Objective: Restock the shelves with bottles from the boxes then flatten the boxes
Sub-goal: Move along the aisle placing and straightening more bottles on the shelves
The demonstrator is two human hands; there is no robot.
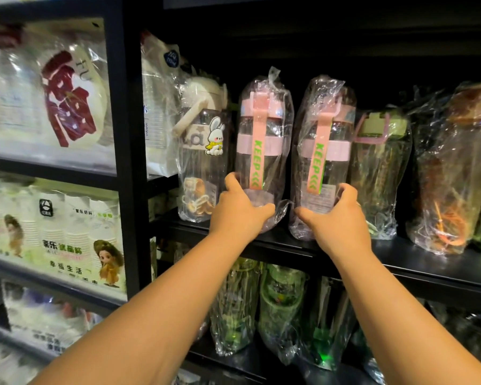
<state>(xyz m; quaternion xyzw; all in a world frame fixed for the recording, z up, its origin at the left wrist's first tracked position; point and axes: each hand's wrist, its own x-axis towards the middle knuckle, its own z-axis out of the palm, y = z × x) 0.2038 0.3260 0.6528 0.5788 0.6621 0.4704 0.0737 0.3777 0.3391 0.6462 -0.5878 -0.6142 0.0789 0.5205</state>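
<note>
I face a black shelf (289, 247) packed with bottles in clear film; cup packs (53, 101) fill the unit on my left. Two pink-capped bottles stand upright at the shelf's front edge, just beside each other, between a rabbit bottle (203, 162) and a green bottle (381, 173). My left hand (240, 211) wraps the base of the left bottle (263, 140), thumb towards the middle and fingers curled round the far side. My right hand (338, 215) mirrors it on the right bottle (324, 151), so each grip is closed round a bottle's foot. Both bottles look empty and see-through, so I judge them light and stiff. The loose film looks slippery and may slide over the body. I would hold low round the body itself, squeezing through the film, never by the bunched film at the top. They are tall, so a nudge could tip them into their neighbours.
</note>
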